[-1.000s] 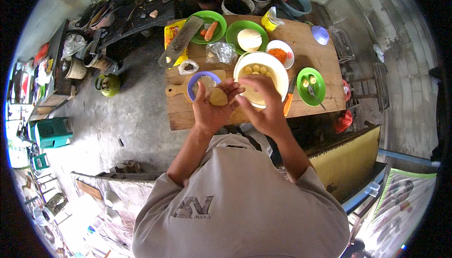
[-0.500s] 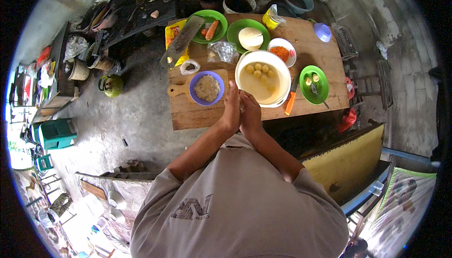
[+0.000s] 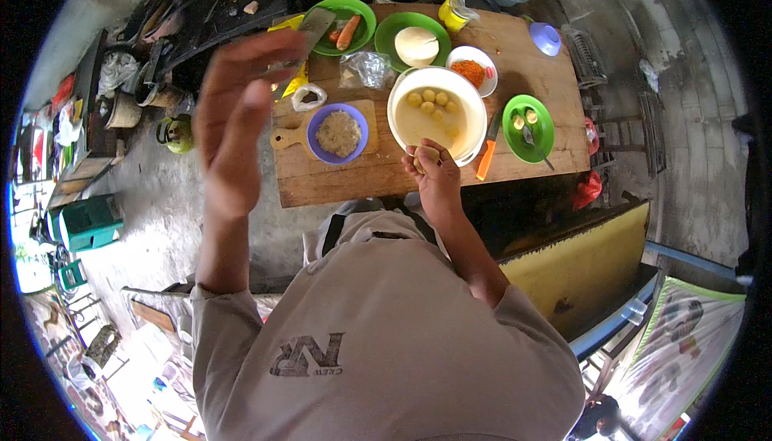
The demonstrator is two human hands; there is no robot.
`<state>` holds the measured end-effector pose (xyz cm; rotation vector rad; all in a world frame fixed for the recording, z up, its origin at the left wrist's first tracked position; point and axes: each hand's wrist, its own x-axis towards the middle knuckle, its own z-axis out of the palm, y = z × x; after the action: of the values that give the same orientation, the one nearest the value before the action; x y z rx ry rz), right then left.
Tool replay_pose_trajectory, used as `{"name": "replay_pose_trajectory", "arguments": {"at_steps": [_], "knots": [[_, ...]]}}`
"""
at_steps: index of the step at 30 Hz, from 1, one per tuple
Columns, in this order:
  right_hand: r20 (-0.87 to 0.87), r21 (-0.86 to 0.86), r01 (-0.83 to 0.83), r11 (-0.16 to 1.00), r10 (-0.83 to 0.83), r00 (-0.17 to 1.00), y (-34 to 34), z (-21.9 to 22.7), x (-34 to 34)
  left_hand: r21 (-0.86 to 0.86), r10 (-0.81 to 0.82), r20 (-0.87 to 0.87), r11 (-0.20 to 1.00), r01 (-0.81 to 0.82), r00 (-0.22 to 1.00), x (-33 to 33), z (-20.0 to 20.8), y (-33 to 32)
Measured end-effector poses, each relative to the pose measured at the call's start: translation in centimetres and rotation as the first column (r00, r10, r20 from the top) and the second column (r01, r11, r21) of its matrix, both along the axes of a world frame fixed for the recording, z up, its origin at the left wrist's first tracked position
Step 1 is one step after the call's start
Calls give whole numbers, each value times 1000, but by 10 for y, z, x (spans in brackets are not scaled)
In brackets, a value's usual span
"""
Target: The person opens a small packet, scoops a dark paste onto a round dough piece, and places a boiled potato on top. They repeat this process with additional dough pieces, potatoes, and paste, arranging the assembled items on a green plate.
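My left hand (image 3: 237, 115) is lifted high on the left, slightly blurred, fingers stretched out with nothing in them. Close to the near rim of a white basin (image 3: 394, 124), my right hand (image 3: 440, 182) has its fingers curled round a pale yellowish ball (image 3: 425, 159). Several similar round balls (image 3: 428, 107) lie in cloudy liquid inside the basin. Left of it, a purple bowl (image 3: 366, 137) with a pale, crumbly mixture (image 3: 338, 134) rests on a wooden cutting board (image 3: 286, 137).
Behind stand green plates with a carrot (image 3: 348, 32) and a white round piece (image 3: 416, 46), plus a white bowl of orange bits (image 3: 469, 73). An orange-handled knife (image 3: 486, 159) lies beside a green plate (image 3: 539, 150). My left hand partly covers a broad blade (image 3: 319, 24).
My pressed-together hands have parted. The left rose up and leftward; the right stays near the basin, now showing the ball in its fingers. The view has shifted slightly.
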<state>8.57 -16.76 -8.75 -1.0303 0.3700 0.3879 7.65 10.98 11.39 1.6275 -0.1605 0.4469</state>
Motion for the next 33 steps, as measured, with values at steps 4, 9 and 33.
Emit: {"name": "replay_pose_trajectory", "arguments": {"at_steps": [4,9,33], "knots": [[274,-131,-137,982,169,947,7,26,2,-40,-23,-324,999,11,946,20,-81,-41],[481,-555,-204,806,511,712,20,52,2,-902,-686,-431,345,-259,587,12,-179,-112],[480,-865,134,484,720,501,10,50,6,-771,-607,-607,607,-194,513,4,-262,-122]]}}
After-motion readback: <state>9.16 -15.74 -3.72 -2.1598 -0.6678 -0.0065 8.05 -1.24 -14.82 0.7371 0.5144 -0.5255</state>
